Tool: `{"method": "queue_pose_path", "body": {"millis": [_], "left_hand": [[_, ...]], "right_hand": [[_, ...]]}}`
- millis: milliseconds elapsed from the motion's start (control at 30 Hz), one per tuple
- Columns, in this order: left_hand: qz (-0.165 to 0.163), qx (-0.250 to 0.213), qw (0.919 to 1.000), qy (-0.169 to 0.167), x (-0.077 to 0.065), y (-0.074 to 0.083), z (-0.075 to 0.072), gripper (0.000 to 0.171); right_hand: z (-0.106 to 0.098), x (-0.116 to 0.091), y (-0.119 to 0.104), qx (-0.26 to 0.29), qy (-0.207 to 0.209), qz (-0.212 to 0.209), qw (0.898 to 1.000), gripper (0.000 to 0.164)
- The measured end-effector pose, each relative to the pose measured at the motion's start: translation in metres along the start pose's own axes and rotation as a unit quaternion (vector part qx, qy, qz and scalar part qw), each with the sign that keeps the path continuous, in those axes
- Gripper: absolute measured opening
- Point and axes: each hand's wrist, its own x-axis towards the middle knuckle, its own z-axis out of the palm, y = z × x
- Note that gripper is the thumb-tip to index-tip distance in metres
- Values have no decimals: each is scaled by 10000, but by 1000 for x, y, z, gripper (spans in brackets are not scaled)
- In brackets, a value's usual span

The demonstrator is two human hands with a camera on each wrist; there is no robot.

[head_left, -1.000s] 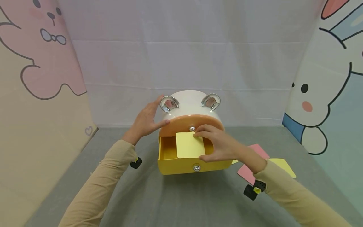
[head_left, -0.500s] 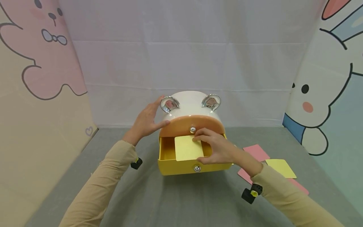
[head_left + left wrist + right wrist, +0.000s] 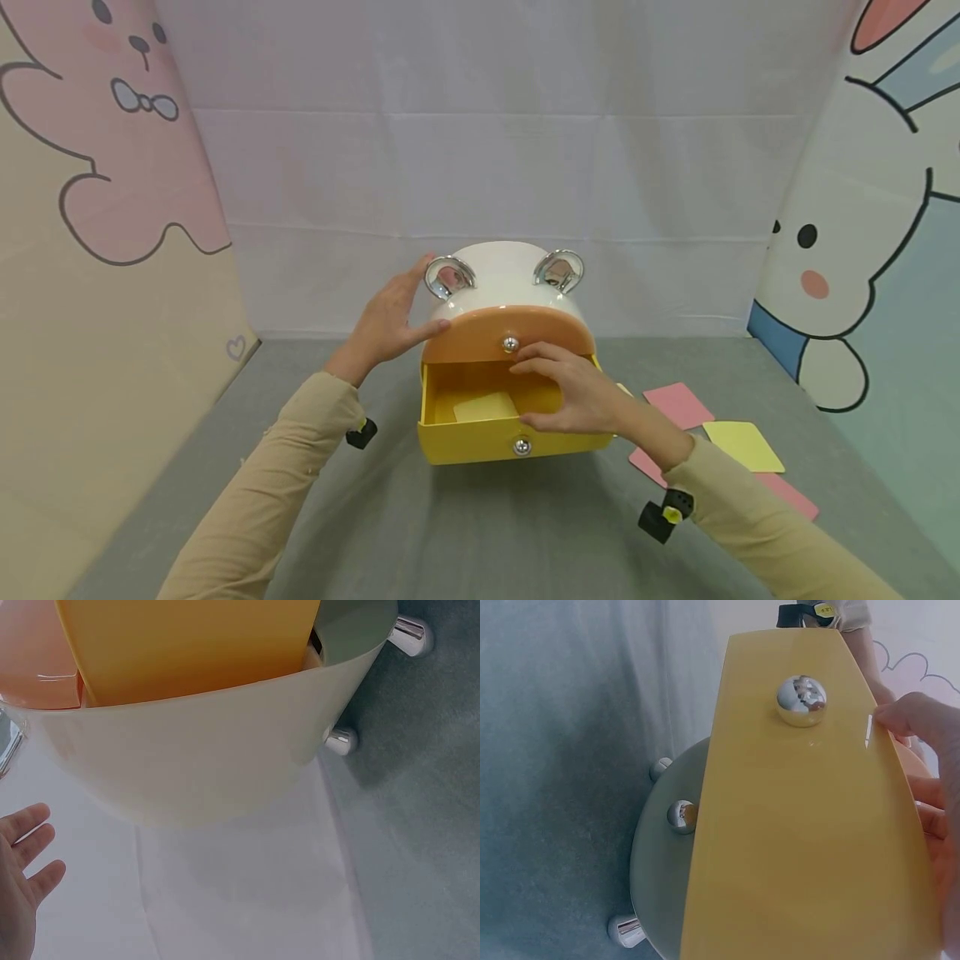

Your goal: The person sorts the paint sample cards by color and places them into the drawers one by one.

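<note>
A white rounded storage box (image 3: 498, 271) with silver ears stands mid-table, its yellow drawer (image 3: 472, 444) pulled out below an orange one (image 3: 476, 335). In that yellow drawer lies a yellow card (image 3: 483, 407), partly hidden by the front wall. My left hand (image 3: 386, 321) is at the box's left side, thumb at the orange front's edge; its fingers (image 3: 34, 844) are spread in the left wrist view. Over the drawer's right part, my right hand (image 3: 573, 387) has bent, parted fingers with nothing between them. Its thumb is at the rim of the drawer front (image 3: 802, 817).
On the table's right lie pink cards (image 3: 678, 403) and a yellow card (image 3: 744, 446), some partly covered by the right arm. A green lower drawer (image 3: 660, 862) and silver feet (image 3: 626, 930) show in the right wrist view. White cloth (image 3: 487, 150) hangs behind.
The yellow card, earlier held upright at the right fingertips, tilted and dropped into the yellow drawer. The right hand moved slightly left and down, and let go; the left hand stayed in place.
</note>
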Motion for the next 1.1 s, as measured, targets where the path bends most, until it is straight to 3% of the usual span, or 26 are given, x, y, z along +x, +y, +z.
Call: {"method": "queue_pose_path", "body": {"millis": [367,600,833,1100], "left_hand": [[-34,7,10000,-41,0,0,0,89],[-43,36,10000,-23,0,0,0,90],[-31,3,10000,-17,0,-1,1,90],[-70,-1,9999,-87,0,0,1,90]], "right_hand": [[-17,-5,-2,221,111,-13,9997,49],[-46,-26,3,235,49,623,9978,52],[-69,-68,24,-39,89,1425,9897,52],[-78,-142,51,-528,-311,2371,9696,56]]}}
